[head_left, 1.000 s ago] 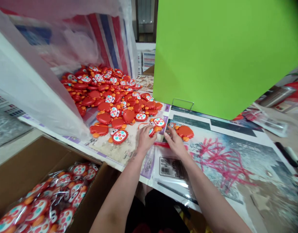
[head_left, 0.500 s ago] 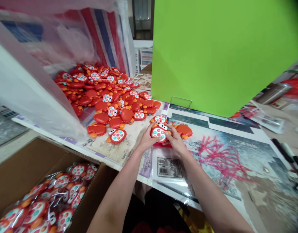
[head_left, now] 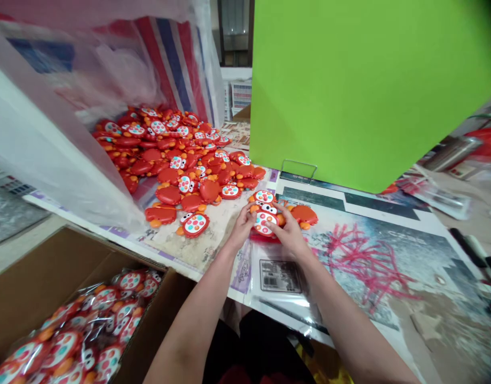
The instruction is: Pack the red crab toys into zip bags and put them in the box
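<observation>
Between my two hands is a red crab-shaped toy (head_left: pixel 265 221) with white eyes and a white face of coloured buttons. My left hand (head_left: pixel 242 226) grips its left side, and my right hand (head_left: pixel 287 226) grips the right with the thumb on the button face. Just behind it lies another crab toy (head_left: pixel 263 197), and a third, face down (head_left: pixel 304 215), rests to the right of my right hand. Below my hands, clear plastic bags (head_left: pixel 279 276) with a printed label lie flat at the table's front edge.
A heap of crab toys (head_left: pixel 181 154) spills from a white and striped sack (head_left: pixel 177 58) at the left. An open cardboard box (head_left: pixel 37 266) at lower left holds bagged crab toys (head_left: pixel 105 320). A tall green panel (head_left: pixel 349 90) stands at the back right, behind a small wire stand (head_left: pixel 298 170).
My left fingers have shifted back toward the toy's left edge, showing more of the button face. The toy has moved very slightly to the right. The view has barely shifted.
</observation>
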Demonstrator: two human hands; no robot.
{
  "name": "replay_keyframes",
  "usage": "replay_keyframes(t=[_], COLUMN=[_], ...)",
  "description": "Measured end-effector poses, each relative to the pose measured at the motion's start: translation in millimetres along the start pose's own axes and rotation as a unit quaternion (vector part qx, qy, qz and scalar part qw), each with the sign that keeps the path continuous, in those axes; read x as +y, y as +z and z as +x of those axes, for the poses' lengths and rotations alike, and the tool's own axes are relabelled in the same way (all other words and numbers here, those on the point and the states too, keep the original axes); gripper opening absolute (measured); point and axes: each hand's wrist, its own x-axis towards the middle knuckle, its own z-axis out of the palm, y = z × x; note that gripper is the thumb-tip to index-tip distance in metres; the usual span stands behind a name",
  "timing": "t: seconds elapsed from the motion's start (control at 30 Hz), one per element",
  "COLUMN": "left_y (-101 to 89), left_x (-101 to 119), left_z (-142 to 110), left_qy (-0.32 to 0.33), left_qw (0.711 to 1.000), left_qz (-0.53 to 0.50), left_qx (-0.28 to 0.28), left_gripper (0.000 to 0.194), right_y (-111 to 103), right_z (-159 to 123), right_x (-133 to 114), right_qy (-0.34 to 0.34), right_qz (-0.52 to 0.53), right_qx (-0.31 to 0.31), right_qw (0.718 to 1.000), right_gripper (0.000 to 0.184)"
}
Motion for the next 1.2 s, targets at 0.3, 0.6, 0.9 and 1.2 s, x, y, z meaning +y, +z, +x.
replay_keyframes(t=[0.3,0.6,0.9,1.2], left_y=[-0.2,12.7,-11.4,-10.7], left_x=[-11,-13,2,4], left_z=[15,83,71,21], left_qy=[0.083,0.142,0.167,-0.111], left_qw=[0.955,0.798,0.848,0.99], left_qz=[0.244,0.585,0.5,-0.003], left_qx=[0.145,-0.034,-0.059,-0.088], left_gripper=[0.036,0.058,0.043,0.062], right_y=[-23,-4,1,4], right_z=[3,7,6,3], right_x=[-3,34,40,24], right_qy=[-0.136,-0.052,-0.049,-0.133], right_qz=[-0.286,-0.224,-0.202,-0.24], right_qx=[0.199,-0.053,0.001,-0.001], right_qw=[0.927,0.972,0.978,0.962], right_gripper=[0.04,0.04,0.076,0.062])
